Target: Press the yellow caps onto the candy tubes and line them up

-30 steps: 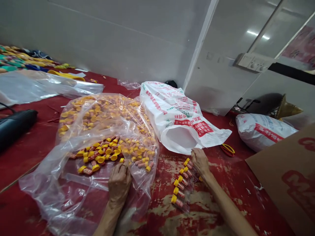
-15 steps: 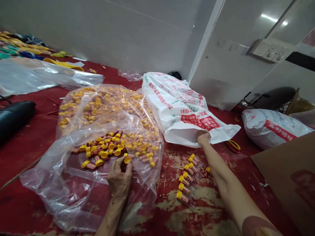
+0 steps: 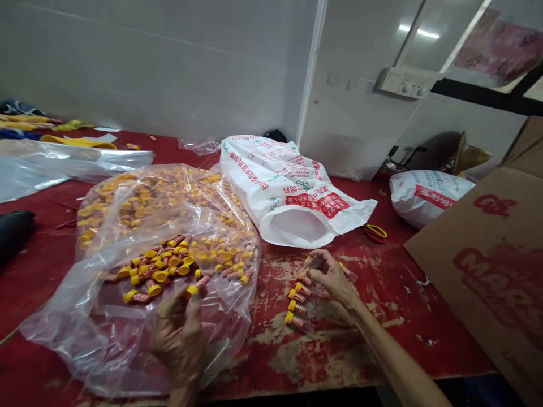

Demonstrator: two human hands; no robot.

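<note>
A big clear plastic bag [image 3: 127, 316] lies on the red table, full of small red tubes with yellow caps [image 3: 169, 263]. My left hand [image 3: 180, 333] is at the bag's mouth, fingers curled round a yellow-capped tube, blurred by motion. My right hand [image 3: 331, 277] rests over a short row of yellow-capped tubes [image 3: 297, 302] lying in a small clear sleeve on the table, fingers pinched on the sleeve's far end. Just beyond it gapes the open mouth of a white printed sack [image 3: 292, 192].
A brown cardboard box [image 3: 487, 265] stands at the right. A second filled white sack [image 3: 428, 195] lies behind it. Red and yellow rubber bands [image 3: 375, 232] lie by the sack. Clear plastic sheeting [image 3: 55, 161] and a black object [image 3: 14, 232] are at the left.
My right hand came back out of the white sack's mouth to the row of tubes. My left hand drew a little toward me at the bag's mouth. The view shifted right.
</note>
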